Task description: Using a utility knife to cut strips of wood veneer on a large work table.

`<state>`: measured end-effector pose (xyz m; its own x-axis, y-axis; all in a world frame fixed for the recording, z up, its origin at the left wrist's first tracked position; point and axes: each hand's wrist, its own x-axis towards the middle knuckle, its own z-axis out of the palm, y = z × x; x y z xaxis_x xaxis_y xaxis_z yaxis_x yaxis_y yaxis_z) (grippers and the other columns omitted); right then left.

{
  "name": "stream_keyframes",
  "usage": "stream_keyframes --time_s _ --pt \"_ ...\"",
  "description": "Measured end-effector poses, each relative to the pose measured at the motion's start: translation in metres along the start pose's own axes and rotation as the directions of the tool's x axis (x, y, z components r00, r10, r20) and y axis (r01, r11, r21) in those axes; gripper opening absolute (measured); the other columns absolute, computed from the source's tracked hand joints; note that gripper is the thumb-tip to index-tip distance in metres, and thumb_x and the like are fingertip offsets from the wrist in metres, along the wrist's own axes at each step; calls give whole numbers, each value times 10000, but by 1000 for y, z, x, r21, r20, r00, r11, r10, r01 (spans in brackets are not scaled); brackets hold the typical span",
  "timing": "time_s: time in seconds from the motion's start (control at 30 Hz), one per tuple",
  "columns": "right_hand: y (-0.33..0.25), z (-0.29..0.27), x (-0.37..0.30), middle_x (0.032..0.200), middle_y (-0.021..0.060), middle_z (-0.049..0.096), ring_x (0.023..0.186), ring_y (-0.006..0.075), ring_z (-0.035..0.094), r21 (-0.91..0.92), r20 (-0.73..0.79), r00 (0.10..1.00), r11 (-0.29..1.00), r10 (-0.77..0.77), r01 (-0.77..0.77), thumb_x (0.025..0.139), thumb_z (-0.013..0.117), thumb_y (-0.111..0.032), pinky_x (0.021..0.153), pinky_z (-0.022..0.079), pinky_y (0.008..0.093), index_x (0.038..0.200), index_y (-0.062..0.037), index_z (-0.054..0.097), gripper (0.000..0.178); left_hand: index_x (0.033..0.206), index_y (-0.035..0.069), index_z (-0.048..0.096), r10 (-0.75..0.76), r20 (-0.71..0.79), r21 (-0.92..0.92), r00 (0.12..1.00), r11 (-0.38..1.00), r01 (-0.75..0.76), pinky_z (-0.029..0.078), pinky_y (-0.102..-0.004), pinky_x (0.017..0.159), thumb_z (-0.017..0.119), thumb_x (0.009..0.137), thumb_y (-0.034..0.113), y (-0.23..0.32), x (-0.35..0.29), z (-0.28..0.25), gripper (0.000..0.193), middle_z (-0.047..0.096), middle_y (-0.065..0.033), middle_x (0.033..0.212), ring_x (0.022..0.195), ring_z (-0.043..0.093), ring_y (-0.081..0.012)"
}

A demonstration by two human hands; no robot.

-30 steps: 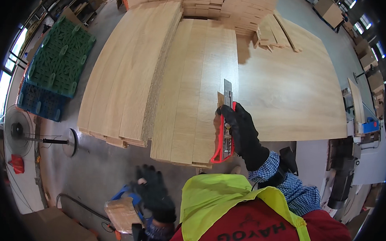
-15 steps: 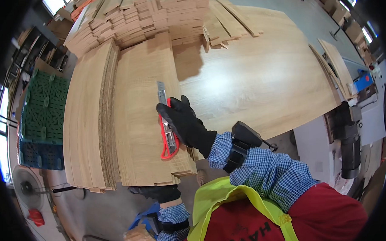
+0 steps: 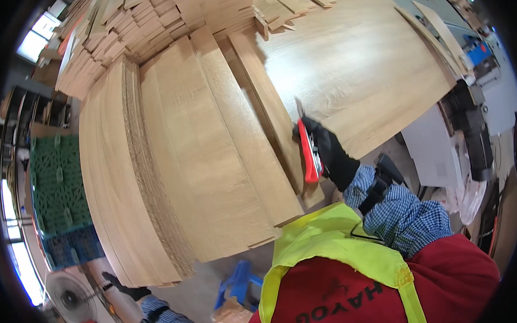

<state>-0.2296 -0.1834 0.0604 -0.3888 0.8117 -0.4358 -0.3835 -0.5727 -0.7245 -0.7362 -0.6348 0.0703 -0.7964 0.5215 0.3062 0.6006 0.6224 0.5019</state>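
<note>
My right hand [image 3: 330, 150], in a black glove, is closed around a red utility knife [image 3: 309, 154] with its metal blade pointing away from me. It is above the near end of a narrow wood-grain board strip [image 3: 265, 98], which lies apart from the middle stack of boards [image 3: 195, 146] with a dark gap between. Whether the hand touches the strip, I cannot tell. My left hand [image 3: 129, 288], also in a black glove, is low at the near left, beside the front corner of the left stack of boards [image 3: 114, 183]. Its fingers look stretched out, with nothing seen in them.
Piled short strips [image 3: 145, 29] stand along the far side. A broad wood-grain panel [image 3: 352, 67] lies to the right, with loose boards [image 3: 436, 35] beyond its edge. At left are a green plastic pallet [image 3: 57, 185] and a fan [image 3: 72, 296]. A blue stool [image 3: 238, 282] stands on the floor.
My right hand has moved right with the knife, and the narrow strip now lies apart from the middle stack. My left hand has moved left, to the left stack's front corner. The view has shifted.
</note>
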Motion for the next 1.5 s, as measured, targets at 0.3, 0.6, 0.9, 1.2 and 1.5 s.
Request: stream_keyframes --time_s 0.3,0.6,0.9,1.2,1.5 --pt "-42 40 -30 693 -30 556 626 48 481 -668 32 997 741 -66 71 905 613 -291 566 396 223 892 -2 639 290 1350 49 464 -181 88 -125 980 974 191 357 -495 1026 308 964 515 67 92 63 625 561 -160 1276 1155 526 -308" --pt "-6 87 -49 735 93 585 633 168 551 -786 108 919 533 -380 313 929 553 -392 623 472 322 1008 27 605 430 1347 52 473 160 256 -226 953 969 -102 378 -481 984 336 962 469 190 79 134 583 575 -156 1243 1113 541 -303" --pt "-8 9 -22 1046 168 656 951 254 649 312 54 998 949 37 -52 972 505 -348 869 535 368 1090 47 584 419 1343 55 481 318 341 -248 885 938 -242 398 -466 942 364 961 423 249 67 181 544 589 -153 1210 1071 556 -298" --pt "41 7 -26 839 -19 625 698 40 579 -63 213 970 992 119 -108 977 502 -399 640 498 201 1021 -75 608 344 1340 59 489 309 383 -195 870 948 -251 418 -451 900 392 959 378 257 43 190 506 602 -149 1177 1030 571 -293" --pt "26 14 -21 794 -20 638 682 52 561 -163 82 948 942 308 -292 960 526 -333 594 464 229 916 -101 632 259 1337 62 498 406 447 -251 797 912 -324 439 -437 858 420 958 332 305 -12 212 472 616 -146 1144 988 586 -288"
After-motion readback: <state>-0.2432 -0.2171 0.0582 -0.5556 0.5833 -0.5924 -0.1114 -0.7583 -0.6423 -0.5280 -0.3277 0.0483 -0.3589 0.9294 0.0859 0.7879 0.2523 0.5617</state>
